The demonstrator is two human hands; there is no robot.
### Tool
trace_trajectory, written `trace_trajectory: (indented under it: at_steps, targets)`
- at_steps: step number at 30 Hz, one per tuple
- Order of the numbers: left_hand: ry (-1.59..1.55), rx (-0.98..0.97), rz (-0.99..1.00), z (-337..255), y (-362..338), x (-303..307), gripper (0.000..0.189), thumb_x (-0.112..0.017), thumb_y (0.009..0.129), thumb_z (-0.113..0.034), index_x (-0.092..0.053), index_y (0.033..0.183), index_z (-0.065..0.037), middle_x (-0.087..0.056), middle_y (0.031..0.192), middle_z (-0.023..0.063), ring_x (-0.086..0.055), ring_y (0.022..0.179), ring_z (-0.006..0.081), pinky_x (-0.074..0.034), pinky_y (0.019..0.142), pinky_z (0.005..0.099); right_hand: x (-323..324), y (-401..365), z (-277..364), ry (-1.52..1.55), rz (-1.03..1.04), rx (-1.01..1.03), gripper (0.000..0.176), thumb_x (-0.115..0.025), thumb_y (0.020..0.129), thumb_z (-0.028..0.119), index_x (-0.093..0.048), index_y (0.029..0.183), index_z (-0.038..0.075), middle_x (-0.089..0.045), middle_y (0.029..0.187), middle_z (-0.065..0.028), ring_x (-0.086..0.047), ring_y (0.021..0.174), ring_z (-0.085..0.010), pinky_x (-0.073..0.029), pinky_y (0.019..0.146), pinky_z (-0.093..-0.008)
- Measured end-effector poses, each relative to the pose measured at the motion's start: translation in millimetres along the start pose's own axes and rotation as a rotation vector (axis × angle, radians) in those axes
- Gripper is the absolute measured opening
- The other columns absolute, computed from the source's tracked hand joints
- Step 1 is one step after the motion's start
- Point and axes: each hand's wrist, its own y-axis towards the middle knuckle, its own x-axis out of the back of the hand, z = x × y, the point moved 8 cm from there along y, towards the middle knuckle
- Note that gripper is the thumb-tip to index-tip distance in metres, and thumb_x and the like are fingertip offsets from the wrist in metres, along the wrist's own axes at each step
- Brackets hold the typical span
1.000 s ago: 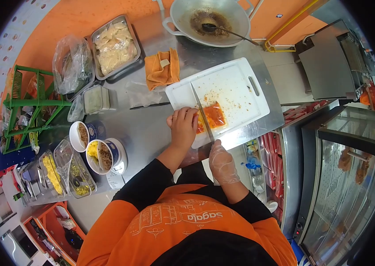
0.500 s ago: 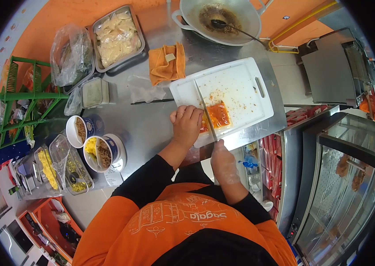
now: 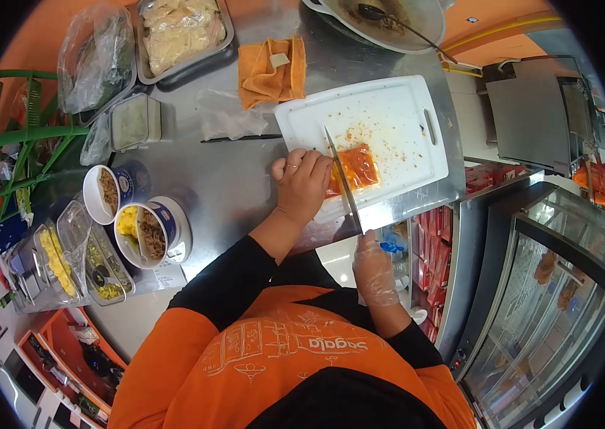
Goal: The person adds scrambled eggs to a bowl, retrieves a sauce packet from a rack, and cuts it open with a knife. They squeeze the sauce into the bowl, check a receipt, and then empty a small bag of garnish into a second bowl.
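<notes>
A flat, glossy orange-red packet (image 3: 359,166), apparently clear plastic with sauce inside, lies on the white cutting board (image 3: 402,107). My left hand (image 3: 302,187), bare with a ring, has its fingers curled down over the packet's left end. In my right hand (image 3: 374,272), under a clear plastic glove, is the handle of a long knife (image 3: 343,171). The blade lies across the packet, just right of my left fingers, its tip pointing away from me. Whether it has cut through is not visible. Crumbs are scattered over the board.
An orange cloth (image 3: 252,79) and a wok (image 3: 417,32) with a ladle are beyond the board. To the left are two paper bowls of food (image 3: 171,214), clear containers (image 3: 116,275), a green rack (image 3: 31,136) and a metal tray (image 3: 227,36). A glass display cabinet (image 3: 538,307) stands right.
The right hand has drawn the knife back toward my body, so its tip sits closer to the packet. My left hand stays on the packet. The whole view has shifted slightly.
</notes>
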Motion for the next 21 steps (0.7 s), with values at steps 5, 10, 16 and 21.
trace_trajectory:
  at_steps: [5,10,16,21]
  targets:
    - [0.007,-0.005,0.012,1,-3,-2,0.012,-0.071,0.084,-0.017,-0.066,0.094,-0.019,-0.062,0.097,-0.0061,-0.055,0.103,0.0159,-0.031,0.091,0.0401,6,43,22,0.019,0.005,0.018,0.014,-0.045,0.103,0.013,-0.048,0.11,0.001,-0.067,0.082,-0.0262,-0.068,0.078,-0.0457,-0.055,0.065,-0.0526]
    - [-0.007,0.015,-0.002,2,-4,-2,0.021,-0.075,0.078,-0.015,-0.068,0.096,-0.02,-0.064,0.099,-0.0056,-0.056,0.104,0.0177,-0.031,0.089,0.0389,12,8,8,0.032,0.056,-0.044,0.016,-0.046,0.103,0.015,-0.047,0.109,0.0,-0.066,0.081,-0.0284,-0.066,0.079,-0.0491,-0.053,0.066,-0.055]
    - [-0.01,0.004,0.005,3,-6,-4,0.02,-0.075,0.078,-0.016,-0.067,0.097,-0.02,-0.064,0.099,-0.0061,-0.056,0.105,0.0173,-0.031,0.089,0.0389,10,44,20,-0.003,0.01,-0.019,0.022,-0.048,0.104,0.02,-0.046,0.108,-0.002,-0.064,0.071,-0.0277,-0.066,0.072,-0.0478,-0.053,0.061,-0.0555]
    - [0.006,0.006,-0.013,5,-5,-4,0.02,-0.074,0.079,-0.017,-0.067,0.097,-0.019,-0.064,0.099,-0.0061,-0.056,0.105,0.0171,-0.03,0.09,0.0389,10,19,12,-0.023,0.062,-0.036,0.012,-0.046,0.1,0.009,-0.047,0.106,-0.001,-0.066,0.078,-0.028,-0.067,0.077,-0.0473,-0.054,0.066,-0.054]
